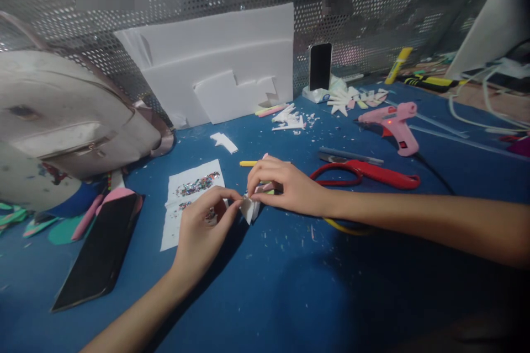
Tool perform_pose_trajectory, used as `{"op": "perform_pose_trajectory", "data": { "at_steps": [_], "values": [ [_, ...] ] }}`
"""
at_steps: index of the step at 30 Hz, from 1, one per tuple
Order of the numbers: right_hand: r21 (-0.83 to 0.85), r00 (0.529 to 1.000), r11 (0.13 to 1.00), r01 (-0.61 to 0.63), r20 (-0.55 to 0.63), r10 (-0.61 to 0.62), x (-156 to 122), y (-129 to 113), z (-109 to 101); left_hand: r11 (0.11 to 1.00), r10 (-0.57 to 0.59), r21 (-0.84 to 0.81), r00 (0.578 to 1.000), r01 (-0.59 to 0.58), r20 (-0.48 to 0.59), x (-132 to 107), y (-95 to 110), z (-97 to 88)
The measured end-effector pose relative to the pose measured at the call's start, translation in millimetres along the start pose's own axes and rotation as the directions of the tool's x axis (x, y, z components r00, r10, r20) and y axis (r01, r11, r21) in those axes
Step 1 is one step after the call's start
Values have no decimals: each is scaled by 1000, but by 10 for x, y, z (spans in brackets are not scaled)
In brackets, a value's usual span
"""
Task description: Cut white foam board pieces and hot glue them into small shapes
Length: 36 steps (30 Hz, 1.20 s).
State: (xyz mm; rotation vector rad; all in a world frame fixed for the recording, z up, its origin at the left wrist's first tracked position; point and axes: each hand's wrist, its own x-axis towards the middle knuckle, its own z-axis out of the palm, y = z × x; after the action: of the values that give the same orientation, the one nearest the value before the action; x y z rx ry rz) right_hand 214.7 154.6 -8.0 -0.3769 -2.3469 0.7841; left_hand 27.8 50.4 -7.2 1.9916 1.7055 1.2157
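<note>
Both hands are working at the middle of the blue table (290, 276), close together.
- Left hand (202, 226): thumb and forefinger are pinching tight on one edge of a small white foam piece (250, 209); the other fingers are curling under.
- Right hand (285, 185): fingers are bunching down, tips pressing onto the same piece from the other side. Something pink and pale green is showing under the palm; I cannot tell what.
- The foam piece is sitting just off the table surface, between the two sets of fingertips, beside the paper sheet with glitter (186, 193).

Nearby: a yellow stick (248, 164) just behind the right hand, red scissors (372, 174) to its right, a pink glue gun (395, 127) further back, and a dark phone (101, 251) lying flat at the left.

Judgement on handling: the piece is small and soft, so a light, even pinch from both sides is looking best. Squeezing hard is likely to dent the foam, and keeping the wrists low should be steadying the grip.
</note>
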Motion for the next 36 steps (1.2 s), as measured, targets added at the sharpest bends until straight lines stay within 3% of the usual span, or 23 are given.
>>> {"op": "perform_pose_trajectory", "data": {
  "at_steps": [36],
  "values": [
    [15,1000,1000,-8,5,8,3,4,1,1000,20,-18,1000,-20,-2,-11,-3,-8]
  ]
}}
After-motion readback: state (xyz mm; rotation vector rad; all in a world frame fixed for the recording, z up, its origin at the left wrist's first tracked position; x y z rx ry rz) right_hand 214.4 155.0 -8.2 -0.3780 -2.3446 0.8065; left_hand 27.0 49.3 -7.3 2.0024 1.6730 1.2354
